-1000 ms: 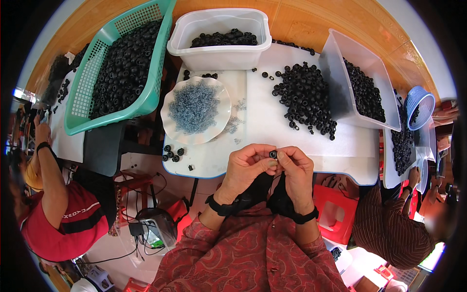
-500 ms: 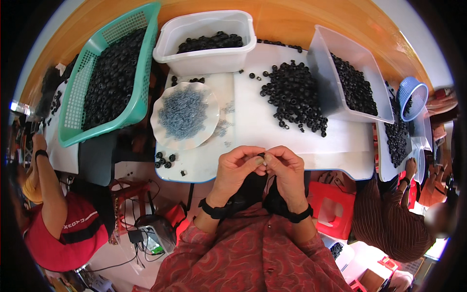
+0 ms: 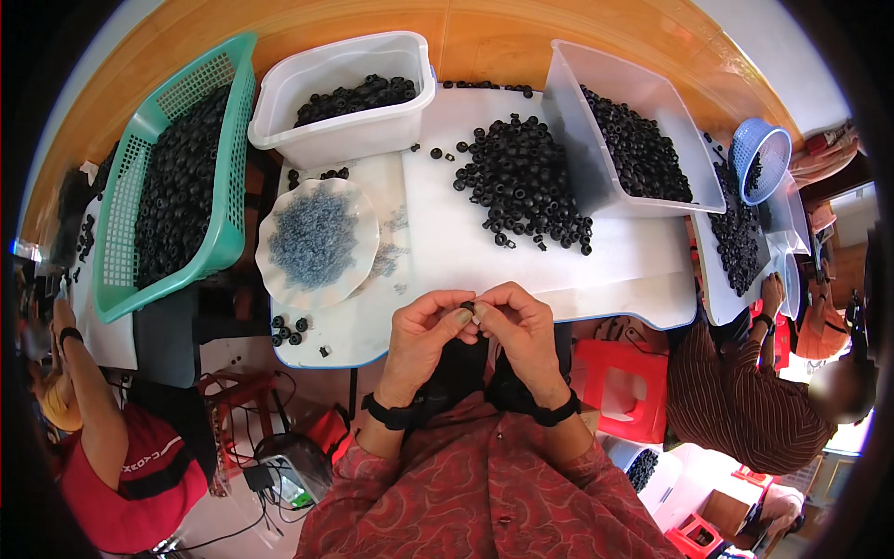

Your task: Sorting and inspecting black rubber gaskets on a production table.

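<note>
Both hands are pinching: the left hand (image 3: pixel 419 340) and the right hand (image 3: pixel 523 340) are holding one small black part (image 3: pixel 467 306) between their fingertips, by the surface (image 3: pixel 442 256)'s near edge. From it, a black pile (image 3: pixel 521 177) is lying toward 1 o'clock; a scalloped plate (image 3: pixel 364 256) is carrying bluish-grey bits (image 3: pixel 315 233) toward 10.

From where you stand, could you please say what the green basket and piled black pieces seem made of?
The green basket looks like slightly glossy moulded plastic: perforated walls, rim highlights. The black pieces look satin with small highlights, perhaps plastic or rubber.
</note>
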The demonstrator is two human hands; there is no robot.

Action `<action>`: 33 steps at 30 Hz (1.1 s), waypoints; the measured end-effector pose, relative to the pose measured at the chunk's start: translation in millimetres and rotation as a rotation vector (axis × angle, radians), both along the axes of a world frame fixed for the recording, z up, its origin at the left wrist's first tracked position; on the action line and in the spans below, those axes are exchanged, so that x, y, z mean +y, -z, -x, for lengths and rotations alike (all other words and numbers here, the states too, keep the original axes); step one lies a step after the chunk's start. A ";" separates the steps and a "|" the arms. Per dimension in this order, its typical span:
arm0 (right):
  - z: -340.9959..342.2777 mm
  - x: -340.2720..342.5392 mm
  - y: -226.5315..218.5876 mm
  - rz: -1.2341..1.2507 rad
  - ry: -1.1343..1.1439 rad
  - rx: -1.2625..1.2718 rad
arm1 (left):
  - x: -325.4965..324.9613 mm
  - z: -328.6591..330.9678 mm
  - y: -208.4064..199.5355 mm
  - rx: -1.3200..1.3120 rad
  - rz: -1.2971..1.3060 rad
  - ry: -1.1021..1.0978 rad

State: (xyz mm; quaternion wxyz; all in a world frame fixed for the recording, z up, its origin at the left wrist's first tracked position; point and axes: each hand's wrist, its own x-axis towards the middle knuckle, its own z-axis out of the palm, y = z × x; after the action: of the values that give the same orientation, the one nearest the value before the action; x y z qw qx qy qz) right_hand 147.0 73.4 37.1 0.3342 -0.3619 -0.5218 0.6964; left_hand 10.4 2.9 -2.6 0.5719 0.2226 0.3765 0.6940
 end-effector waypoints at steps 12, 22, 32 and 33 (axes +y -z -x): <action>-37.4 80.4 34.2 -0.915 0.422 -0.624 | -1.9 2.6 0.4 -0.096 -0.014 0.011; -29.2 84.0 43.1 -1.019 0.311 -0.816 | -3.7 6.8 3.9 -0.221 -0.028 0.024; -22.5 50.2 29.8 -0.900 0.238 -0.681 | -5.5 8.1 5.6 -0.214 -0.023 0.021; -21.1 44.8 27.0 -0.741 0.190 -0.589 | -6.2 8.5 5.5 -0.209 -0.017 0.018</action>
State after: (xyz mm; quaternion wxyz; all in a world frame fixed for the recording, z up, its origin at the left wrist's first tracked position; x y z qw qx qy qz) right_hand 168.2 118.2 10.1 0.3409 -0.4463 -0.7720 0.2978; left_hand 1.8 -3.2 -8.1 0.6122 0.1575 0.3068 0.7115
